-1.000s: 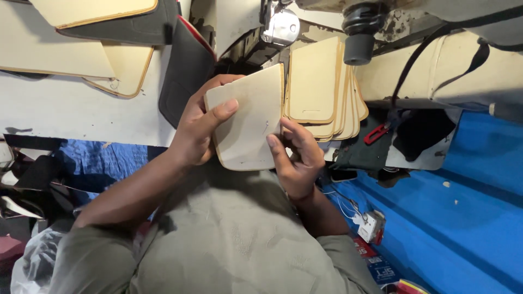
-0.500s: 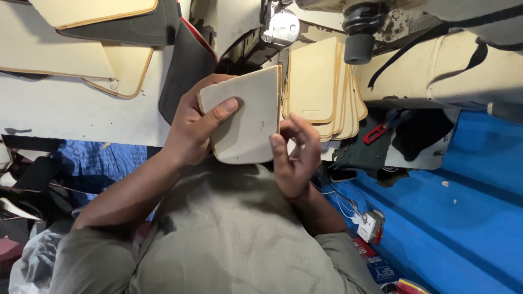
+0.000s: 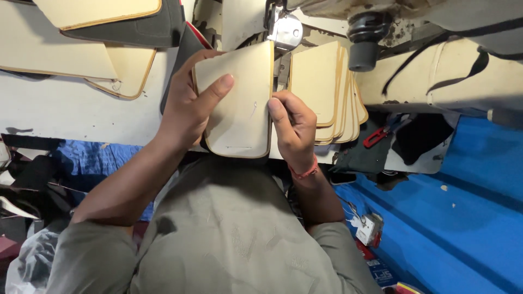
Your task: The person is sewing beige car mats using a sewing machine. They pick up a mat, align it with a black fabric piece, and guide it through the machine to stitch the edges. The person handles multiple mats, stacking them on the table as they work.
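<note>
From my feed, the left hand (image 3: pixel 185 111) clamps the cream leather panel (image 3: pixel 239 103), thumb laid across its face, fingers behind. A second ago the panel sat lower and tilted; now it stands squarer, its right edge up near the sewing machine foot (image 3: pixel 286 30) at twelve o'clock, so I judge it is being lined up. The right hand (image 3: pixel 294 128) pinches that edge. A stack of panels (image 3: pixel 327 87) lies on the worktop (image 3: pixel 65 109) at two o'clock.
</note>
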